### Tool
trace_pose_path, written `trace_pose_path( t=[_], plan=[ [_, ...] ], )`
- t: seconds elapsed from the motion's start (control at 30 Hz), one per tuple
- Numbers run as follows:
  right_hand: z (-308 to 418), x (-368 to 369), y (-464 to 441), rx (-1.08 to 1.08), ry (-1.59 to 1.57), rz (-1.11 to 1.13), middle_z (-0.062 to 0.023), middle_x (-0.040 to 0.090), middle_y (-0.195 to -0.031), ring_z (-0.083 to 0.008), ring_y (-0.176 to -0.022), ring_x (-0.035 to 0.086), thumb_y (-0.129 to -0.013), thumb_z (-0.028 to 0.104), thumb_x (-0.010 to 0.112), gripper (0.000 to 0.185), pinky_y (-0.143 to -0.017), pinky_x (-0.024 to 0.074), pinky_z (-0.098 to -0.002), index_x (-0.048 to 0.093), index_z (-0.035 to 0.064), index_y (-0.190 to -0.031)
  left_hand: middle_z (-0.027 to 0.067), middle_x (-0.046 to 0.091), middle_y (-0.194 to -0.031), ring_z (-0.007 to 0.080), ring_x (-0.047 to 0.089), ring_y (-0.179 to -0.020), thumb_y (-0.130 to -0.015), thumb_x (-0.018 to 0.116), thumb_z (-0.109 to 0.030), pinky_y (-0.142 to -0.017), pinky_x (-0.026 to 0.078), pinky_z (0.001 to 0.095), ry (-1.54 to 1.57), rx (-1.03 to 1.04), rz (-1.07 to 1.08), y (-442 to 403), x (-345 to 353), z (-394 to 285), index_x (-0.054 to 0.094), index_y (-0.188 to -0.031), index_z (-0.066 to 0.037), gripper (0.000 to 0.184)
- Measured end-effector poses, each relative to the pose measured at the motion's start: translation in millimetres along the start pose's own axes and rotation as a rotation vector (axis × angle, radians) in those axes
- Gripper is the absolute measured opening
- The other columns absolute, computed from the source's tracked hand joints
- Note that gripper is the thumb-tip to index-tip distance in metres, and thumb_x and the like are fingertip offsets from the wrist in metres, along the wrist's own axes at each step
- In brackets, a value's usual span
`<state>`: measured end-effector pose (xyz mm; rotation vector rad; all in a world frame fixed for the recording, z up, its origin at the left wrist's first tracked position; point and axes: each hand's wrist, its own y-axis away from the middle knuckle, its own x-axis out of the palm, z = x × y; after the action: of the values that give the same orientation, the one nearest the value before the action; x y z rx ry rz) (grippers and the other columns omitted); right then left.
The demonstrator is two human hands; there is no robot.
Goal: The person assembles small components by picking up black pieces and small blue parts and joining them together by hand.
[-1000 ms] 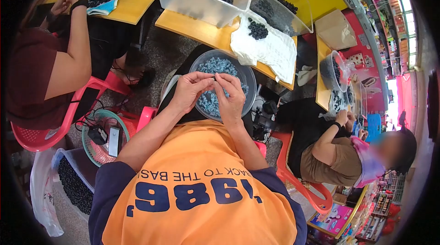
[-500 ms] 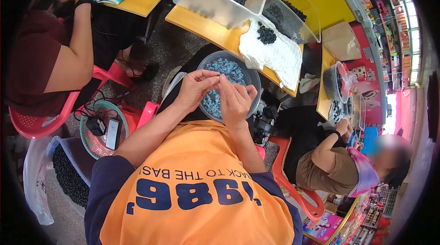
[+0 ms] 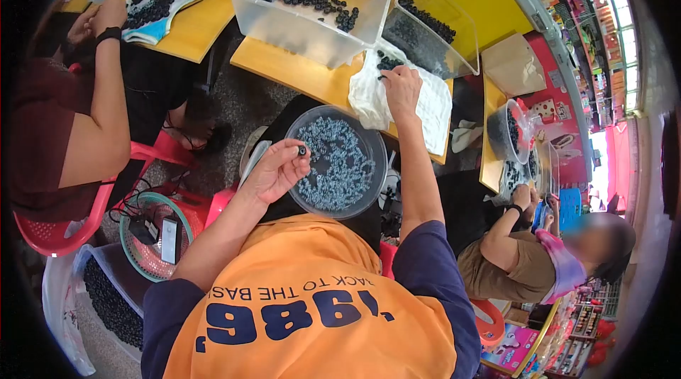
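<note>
Between the thumb and fingertips of my left hand (image 3: 275,172) is a small black ring-shaped part (image 3: 302,151), held beside the rim of a round clear tub. Many small light-blue pieces (image 3: 333,166) lie in that tub (image 3: 381,179). My right hand (image 3: 403,91) reaches over a white cloth (image 3: 433,111), its fingers closed at a pile of black parts (image 3: 387,61). Whether something is pinched in those fingertips is too small to make out.
A clear bin (image 3: 312,33) with black parts stands on the yellow table (image 3: 284,67), another bin (image 3: 440,53) beside it. Co-workers sit at left (image 3: 92,124) and right (image 3: 514,258). A green basket (image 3: 135,255) and a sack of black parts (image 3: 110,301) are at lower left.
My hands have come apart from above the tub. The right one has moved forward to the black pile on the cloth; the left one now shows a black part in its fingertips.
</note>
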<state>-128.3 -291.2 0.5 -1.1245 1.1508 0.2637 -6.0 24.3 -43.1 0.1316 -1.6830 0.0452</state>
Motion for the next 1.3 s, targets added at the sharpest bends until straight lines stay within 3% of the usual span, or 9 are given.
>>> trace_pose_path(
  t=[0.17,0.27,0.33,0.37,0.43,0.53,0.73,0.87,1.3],
  plan=[
    [-9.9,7.9,-6.1,-0.175,0.026,0.099,-0.0023,0.058,-0.087,-0.0231,-0.088,0.052,-0.067,0.011,0.072,0.01,-0.077,0.0403,-0.039,0.072,0.0094,-0.077,0.0098,0.067,-0.092,0.0161,0.061,-0.077,-0.086,0.064,-0.006,-0.073,0.051,0.0279,-0.027,-0.019,0.02,0.7,3.1,-1.8,0.066,-0.1,-0.005,0.015],
    [-4.7,4.4,1.9,-0.147,-0.146,0.016,-0.0038,0.063,-0.089,-0.024,-0.084,0.057,-0.068,0.009,0.072,0.009,-0.074,0.0444,-0.0376,0.071,0.0072,-0.077,0.0141,0.067,-0.094,0.0178,0.066,-0.081,-0.088,0.06,-0.002,-0.076,0.056,0.0314,0.034,-0.022,0.059,0.4,3.9,-3.7,0.064,-0.1,-0.002,0.013],
    [10.3,-9.4,14.8,0.352,-0.555,0.007,-0.0062,0.067,-0.089,-0.0191,-0.077,0.062,-0.073,0.007,0.072,0.007,-0.07,0.0484,-0.0306,0.068,0.0024,-0.077,0.0133,0.067,-0.094,0.0176,0.066,-0.083,-0.088,0.06,-0.001,-0.076,0.057,0.03,-0.028,-0.003,0.006,0.3,5.9,-3.7,0.064,-0.099,-0.002,0.013],
    [18.2,-17.0,21.4,0.345,-0.557,0.013,-0.0062,0.067,-0.089,-0.0191,-0.077,0.062,-0.073,0.007,0.072,0.007,-0.07,0.0484,-0.0306,0.068,0.0024,-0.077,0.0133,0.067,-0.094,0.0176,0.066,-0.083,-0.088,0.06,-0.001,-0.076,0.057,0.03,-0.024,0.005,0.004,0.0,8.0,-3.0,0.064,-0.099,-0.002,0.013],
    [37.3,-33.0,38.9,0.599,-0.943,0.157,-0.0084,0.069,-0.088,-0.0128,-0.073,0.062,-0.076,0.008,0.071,0.01,-0.068,0.0488,-0.0243,0.066,-0.0012,-0.077,0.0125,0.067,-0.094,0.0172,0.067,-0.083,-0.087,0.06,-0.001,-0.075,0.057,0.0288,-0.083,0.043,-0.033,0.5,14.1,-0.9,0.064,-0.099,-0.002,0.012],
    [82.7,-59.8,69.0,0.712,-1.281,0.15,-0.0081,0.067,-0.087,-0.0101,-0.074,0.06,-0.074,0.0,0.073,0.009,-0.069,0.0482,-0.0232,0.064,0.0001,-0.071,0.012,0.068,-0.093,0.0168,0.067,-0.082,-0.088,0.061,-0.001,-0.075,0.057,0.0279,-0.116,0.049,-0.049,0.7,18.9,0.2,0.064,-0.099,-0.002,0.012],
    [133.2,-98.0,95.6,0.805,-1.745,0.151,-0.0098,0.068,-0.091,-0.0132,-0.084,0.063,-0.078,-0.007,0.067,0.017,-0.077,0.0494,-0.0252,0.066,-0.0011,-0.094,0.0118,0.068,-0.092,0.0163,0.067,-0.081,-0.088,0.061,-0.002,-0.075,0.057,0.0269,-0.135,0.064,-0.042,0.2,18.9,1.0,0.064,-0.099,-0.001,0.012],
    [140.5,-103.3,105.5,0.685,-1.794,0.258,-0.0136,0.068,-0.101,-0.0155,-0.089,0.064,-0.081,-0.006,0.064,0.018,-0.082,0.05,-0.0273,0.067,-0.0008,-0.098,0.0113,0.068,-0.092,0.0161,0.067,-0.081,-0.088,0.061,-0.002,-0.075,0.057,0.0264,-0.204,0.068,-0.086,1.0,24.3,3.0,0.064,-0.1,-0.001,0.013],
    [162.4,-108.9,106.3,0.672,-1.684,0.162,-0.0093,0.069,-0.093,-0.0142,-0.082,0.065,-0.082,-0.005,0.066,0.015,-0.076,0.0518,-0.0243,0.067,-0.0032,-0.097,0.01,0.068,-0.092,0.0157,0.067,-0.08,-0.086,0.064,-0.002,-0.074,0.057,0.0251,-0.334,0.136,-0.138,-1.5,21.9,8.8,0.066,-0.101,0.0,0.015]
  ],
)
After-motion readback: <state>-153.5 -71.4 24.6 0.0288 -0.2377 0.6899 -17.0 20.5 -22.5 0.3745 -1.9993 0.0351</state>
